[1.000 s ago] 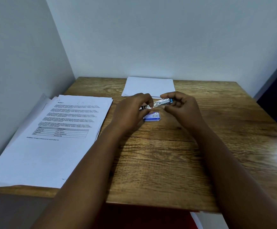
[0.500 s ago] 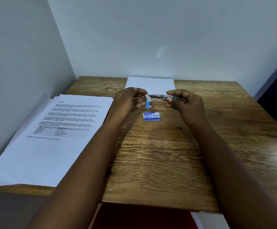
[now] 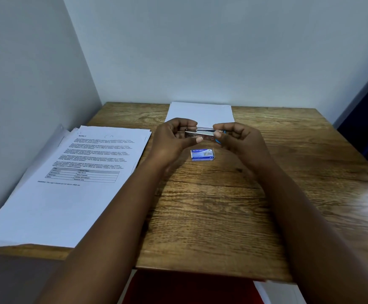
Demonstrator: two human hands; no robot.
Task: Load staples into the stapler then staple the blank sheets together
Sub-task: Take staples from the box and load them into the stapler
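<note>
A small silver stapler (image 3: 201, 135) with blue parts is held in the air above the table between both hands. My left hand (image 3: 174, 141) grips its left end with curled fingers and thumb. My right hand (image 3: 238, 140) pinches its right end, where a blue piece shows. Directly below, a small blue box of staples (image 3: 202, 154) lies flat on the wooden table (image 3: 222, 216). A stack of blank white sheets (image 3: 200, 114) lies behind the hands at the table's far edge, partly hidden by them.
A thick pile of printed pages (image 3: 75, 172) covers the table's left side and overhangs its front edge. Walls close off the left and the back. Something dark blue stands at the far right (image 3: 367, 119).
Both hands have lifted the stapler off the table and turned it. The blue piece that hung down near the left hand half a second ago now shows at the right end.
</note>
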